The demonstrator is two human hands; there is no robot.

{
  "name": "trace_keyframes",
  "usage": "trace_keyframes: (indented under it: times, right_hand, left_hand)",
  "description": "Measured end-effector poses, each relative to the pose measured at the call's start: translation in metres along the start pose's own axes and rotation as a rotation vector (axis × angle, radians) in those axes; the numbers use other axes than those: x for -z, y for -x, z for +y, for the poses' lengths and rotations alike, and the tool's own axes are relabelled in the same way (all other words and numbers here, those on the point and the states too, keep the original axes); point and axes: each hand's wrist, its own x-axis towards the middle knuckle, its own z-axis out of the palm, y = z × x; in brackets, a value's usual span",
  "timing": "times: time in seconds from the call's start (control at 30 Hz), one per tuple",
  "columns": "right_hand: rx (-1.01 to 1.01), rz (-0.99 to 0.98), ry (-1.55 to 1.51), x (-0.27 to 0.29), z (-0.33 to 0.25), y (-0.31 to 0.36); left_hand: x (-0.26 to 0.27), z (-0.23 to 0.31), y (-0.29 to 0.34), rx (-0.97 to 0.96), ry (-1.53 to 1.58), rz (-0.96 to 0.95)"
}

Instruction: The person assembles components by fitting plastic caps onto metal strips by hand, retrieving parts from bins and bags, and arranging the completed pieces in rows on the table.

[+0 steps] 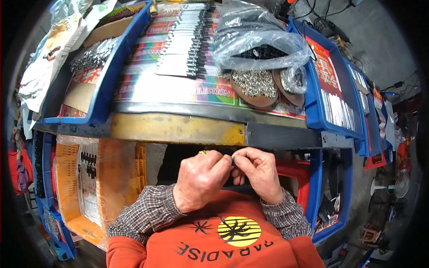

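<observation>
Just below the table's front edge, my left hand [200, 181] and my right hand [260, 173] meet at the fingertips. Both are closed in a pinch, thumb against forefinger. A tiny dark bit shows between the fingertips, too small to name, and the fingers hide most of it. A ring is on a finger of my left hand. On the table beyond lies a long row of slim metal pieces with black ends [190, 42]. Right of it, a brown dish [251, 102] holds many small silvery metal parts. Behind that dish sits a clear plastic bag [263, 38] with black parts inside.
Blue trays with metal pieces flank the worktop, one at the left [99, 105] and one at the right [319, 109]. The table edge [178, 128] runs in front of my hands. An orange crate [117, 178] stands low left; a blue bin [346, 187] stands low right.
</observation>
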Motion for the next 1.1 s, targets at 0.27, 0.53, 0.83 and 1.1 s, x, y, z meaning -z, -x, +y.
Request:
trace_keyframes:
  times: [0.27,0.53,0.83,1.1]
  right_hand:
    - [0.189,0.078,0.092,-0.010,-0.017,0.000]
    - [0.535,0.295,0.380,0.022,-0.028,-0.025]
    - [0.364,0.177,0.183,0.042,-0.037,-0.042]
    - [0.405,0.154,0.290,0.060,-0.032,-0.052]
  left_hand:
    - [0.023,-0.001,-0.016,-0.046,-0.056,-0.002]
    - [0.054,-0.072,-0.084,-0.010,-0.281,0.067]
    - [0.047,-0.196,-0.190,-0.027,-0.473,0.178]
    - [0.016,-0.267,-0.275,0.068,-0.538,0.135]
